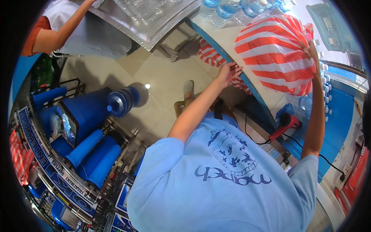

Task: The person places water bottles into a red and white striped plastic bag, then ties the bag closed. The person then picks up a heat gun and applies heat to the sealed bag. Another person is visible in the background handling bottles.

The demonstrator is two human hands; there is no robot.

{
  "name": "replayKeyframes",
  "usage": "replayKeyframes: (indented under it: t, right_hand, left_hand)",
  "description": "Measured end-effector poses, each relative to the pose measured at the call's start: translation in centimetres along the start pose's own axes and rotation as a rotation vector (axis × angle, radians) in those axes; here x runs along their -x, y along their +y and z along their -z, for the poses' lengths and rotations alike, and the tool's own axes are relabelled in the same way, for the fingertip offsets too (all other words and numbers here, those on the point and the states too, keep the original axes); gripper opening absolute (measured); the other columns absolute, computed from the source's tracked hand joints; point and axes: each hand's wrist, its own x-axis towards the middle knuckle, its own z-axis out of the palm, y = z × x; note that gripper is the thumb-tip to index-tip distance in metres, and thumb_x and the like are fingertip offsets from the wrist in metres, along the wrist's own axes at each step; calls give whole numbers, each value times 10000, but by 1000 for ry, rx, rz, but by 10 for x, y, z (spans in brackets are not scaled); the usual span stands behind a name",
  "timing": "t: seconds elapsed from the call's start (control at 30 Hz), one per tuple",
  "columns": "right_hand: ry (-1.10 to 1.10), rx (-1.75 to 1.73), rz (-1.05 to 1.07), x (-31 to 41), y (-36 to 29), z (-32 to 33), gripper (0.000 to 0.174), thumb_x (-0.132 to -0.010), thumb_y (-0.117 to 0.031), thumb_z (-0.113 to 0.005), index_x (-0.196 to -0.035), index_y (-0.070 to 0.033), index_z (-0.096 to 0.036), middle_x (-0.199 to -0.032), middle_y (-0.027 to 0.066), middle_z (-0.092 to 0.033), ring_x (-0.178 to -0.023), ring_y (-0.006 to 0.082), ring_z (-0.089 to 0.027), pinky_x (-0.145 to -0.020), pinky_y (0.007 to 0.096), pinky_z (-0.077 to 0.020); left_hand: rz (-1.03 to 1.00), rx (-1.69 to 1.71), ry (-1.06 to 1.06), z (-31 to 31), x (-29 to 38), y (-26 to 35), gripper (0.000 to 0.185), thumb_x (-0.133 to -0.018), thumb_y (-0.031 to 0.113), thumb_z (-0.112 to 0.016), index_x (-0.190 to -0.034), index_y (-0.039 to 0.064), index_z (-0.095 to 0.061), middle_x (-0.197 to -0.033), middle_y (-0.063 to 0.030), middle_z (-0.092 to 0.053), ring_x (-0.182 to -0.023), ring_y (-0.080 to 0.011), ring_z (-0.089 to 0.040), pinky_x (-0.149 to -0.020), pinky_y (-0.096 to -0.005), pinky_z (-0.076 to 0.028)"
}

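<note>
A bulging plastic bag with red and white stripes (pixel 272 55) sits on the light-topped counter (pixel 229 37). At its right end, my right hand (pixel 310 55) grips the gathered plastic of the bag's neck. My left hand (pixel 228 74) is at the counter's blue front edge (pixel 246 78), its fingers loosely bent and nothing in them; whether they touch the edge I cannot tell. Clear bottles with white caps (pixel 226 13) stand behind the bag. What the bag contains is hidden. Below the counter, another striped bag (pixel 210 53) is partly visible.
A red heat gun (pixel 285 124) with a black cord lies at the counter's right part. More bottles (pixel 304 103) stand near it. A co-worker's arm (pixel 55 37) reaches over a metal table (pixel 127 23). Left, a blue water jug (pixel 123 101) and blue filter housings (pixel 85 148) sit by a rack.
</note>
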Motion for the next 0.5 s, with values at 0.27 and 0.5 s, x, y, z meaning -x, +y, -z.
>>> replayKeyframes:
  t: [0.27,0.5]
  right_hand:
    - [-74,-327,-121,91,-75,35,348,-1029,-308,-656,-1257,-45,-658,-886,-16,-636,-698,42,-550,-543,207,-444]
    - [-389,-476,-125,158,-126,28,223,-1015,-167,-679,-1189,-73,-576,-767,-49,-573,-617,9,-515,-503,209,-393]
  left_hand:
    - [-62,75,-9,6,1,-15,306,-1027,334,-509,-1188,85,-584,-1153,-65,-631,-1196,-245,-624,-1003,-461,-524]
    - [-42,575,-200,53,42,-40,551,-1027,409,-517,-1445,50,-498,-1344,-93,-624,-1192,-276,-633,-1014,-482,-527]
